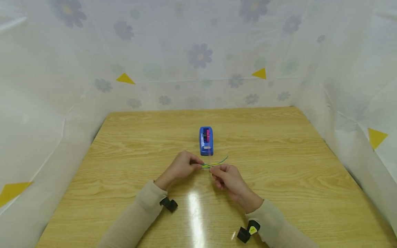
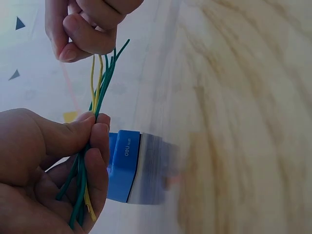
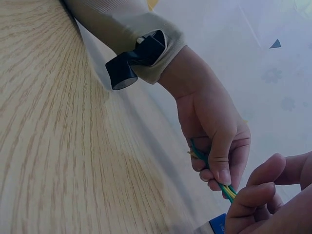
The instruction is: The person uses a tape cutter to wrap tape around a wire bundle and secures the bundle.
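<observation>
A bundle of thin green and yellow wires (image 2: 100, 92) is pinched between the thumb and fingers of my left hand (image 1: 183, 165). Its lower ends lie across the palm in the left wrist view, while the upper ends fan out toward the other hand. My right hand (image 1: 231, 181) is just right of the bundle, thumb and forefinger pinching the end of a faint pinkish clear tape strip (image 2: 72, 87). That strip runs back toward a blue tape dispenser (image 1: 203, 151) with a pink core, standing just beyond the hands. In the right wrist view the wires (image 3: 228, 190) show beside the right fingertips.
The wood-grain table (image 1: 139, 137) is enclosed by pale flower-patterned sheets (image 1: 173, 44) at the back and sides. Yellow triangles (image 1: 260, 73) are stuck on the sheets. Black wrist cameras (image 1: 169, 204) sit on both sleeves.
</observation>
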Motion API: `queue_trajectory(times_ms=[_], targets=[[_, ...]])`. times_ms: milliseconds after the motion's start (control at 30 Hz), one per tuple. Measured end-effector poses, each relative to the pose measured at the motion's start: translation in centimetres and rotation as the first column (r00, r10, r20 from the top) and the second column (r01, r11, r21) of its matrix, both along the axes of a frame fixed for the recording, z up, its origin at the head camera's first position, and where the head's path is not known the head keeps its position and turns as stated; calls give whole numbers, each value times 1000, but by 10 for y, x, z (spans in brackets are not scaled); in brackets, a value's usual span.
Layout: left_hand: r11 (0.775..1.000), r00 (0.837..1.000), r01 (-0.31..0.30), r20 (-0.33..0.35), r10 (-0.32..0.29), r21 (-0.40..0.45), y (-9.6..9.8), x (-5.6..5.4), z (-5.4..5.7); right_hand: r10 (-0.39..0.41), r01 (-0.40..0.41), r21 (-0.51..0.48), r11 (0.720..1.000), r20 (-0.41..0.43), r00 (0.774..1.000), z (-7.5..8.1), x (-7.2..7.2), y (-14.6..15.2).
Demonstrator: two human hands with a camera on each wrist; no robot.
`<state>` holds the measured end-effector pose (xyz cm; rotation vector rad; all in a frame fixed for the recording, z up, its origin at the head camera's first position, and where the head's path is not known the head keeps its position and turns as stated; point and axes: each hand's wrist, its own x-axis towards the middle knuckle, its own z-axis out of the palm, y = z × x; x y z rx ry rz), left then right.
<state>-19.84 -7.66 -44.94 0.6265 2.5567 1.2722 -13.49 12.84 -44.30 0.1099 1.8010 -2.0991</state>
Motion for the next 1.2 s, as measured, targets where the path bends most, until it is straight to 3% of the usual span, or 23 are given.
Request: queue_trajectory(times_ms=[667,867,1200], targets=[[998,999,-36,-11,37,46,12,11,8,-12,11,-11,1000,-41,999,-1,2,0],[999,999,-23,-27,24,45,16,15,12,-25,26,5,1000,-59,998,-1,2,-1],[999,995,-29,-95,32,29,19,19,12,-92,96,48,994,-79,993,-2,3,-6]])
